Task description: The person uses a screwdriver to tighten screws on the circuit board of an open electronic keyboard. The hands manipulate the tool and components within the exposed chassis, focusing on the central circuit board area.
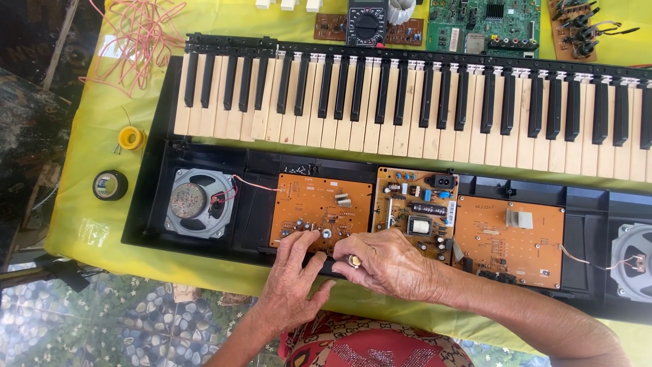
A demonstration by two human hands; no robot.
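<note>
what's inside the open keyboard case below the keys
Inside the black case: a speaker, three orange circuit boards, another speaker at right. Both hands cover the left board's lower edge.

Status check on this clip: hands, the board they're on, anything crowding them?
Left hand and right hand both on the left orange circuit board, lower edge. Nothing visibly held. Power board close alongside right; speaker left, apart.

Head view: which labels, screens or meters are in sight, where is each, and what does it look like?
Multimeter: top centre beyond the keys, black, round dial, its screen cut off by the frame edge.
White sticker: on the green circuit board, top right, small upright rectangle.
White sticker: lower right corner of the right-hand orange board, tiny.
</note>
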